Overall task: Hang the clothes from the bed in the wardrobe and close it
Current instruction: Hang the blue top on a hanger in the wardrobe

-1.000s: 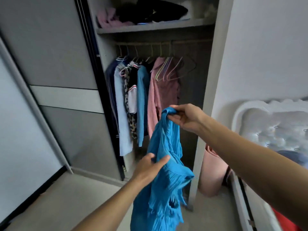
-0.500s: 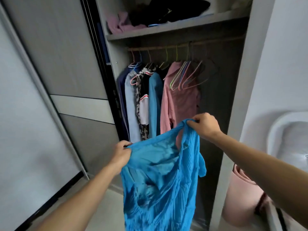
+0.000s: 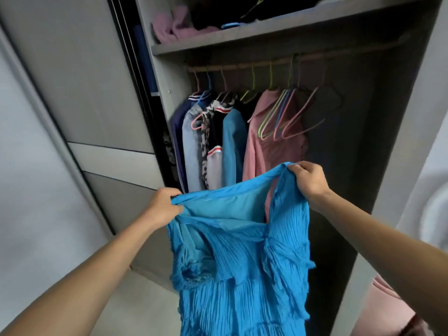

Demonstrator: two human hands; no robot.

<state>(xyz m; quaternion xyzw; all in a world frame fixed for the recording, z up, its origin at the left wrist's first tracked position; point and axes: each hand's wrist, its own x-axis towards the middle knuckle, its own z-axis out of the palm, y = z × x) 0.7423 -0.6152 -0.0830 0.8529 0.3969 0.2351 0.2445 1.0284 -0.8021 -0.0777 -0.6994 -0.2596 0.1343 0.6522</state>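
Currently both hands are holding a pleated, bright blue garment (image 3: 242, 267) up in front of the open wardrobe (image 3: 397, 146). The left hand (image 3: 163, 206) is gripping the top edge at its left end, fingers curled round a bunch of cloth. The right hand (image 3: 309, 181) is pinching the top edge at the right end, fingers folded over the fabric, and is sitting higher than the left. The top edge is stretching between the two hands, with the opening gaping toward the camera. The rest of the cloth is hanging down past the bottom of the view.

Inside, a wooden rail (image 3: 242, 66) is running under a shelf (image 3: 278, 32). A row of clothes (image 3: 208, 146) is hanging on the rail's left part: navy, pale blue, leopard print, a black piece with red-striped trim, a teal top (image 3: 232, 146), then a pink shirt (image 3: 264, 156). Empty wire hangers (image 3: 291, 120), green, blue and pink, are hanging bunched in front of the pink shirt's right shoulder. The right part of the hanging space is lying in shadow. Pink and black items are sitting on the shelf.

The sliding door (image 3: 92, 93) is standing pushed to the left. A pink roll (image 3: 388, 309) is standing at lower right, beside the wardrobe's side panel. The blue garment is overlapping the pink shirt's lower part in view; whether they are touching, cannot tell.
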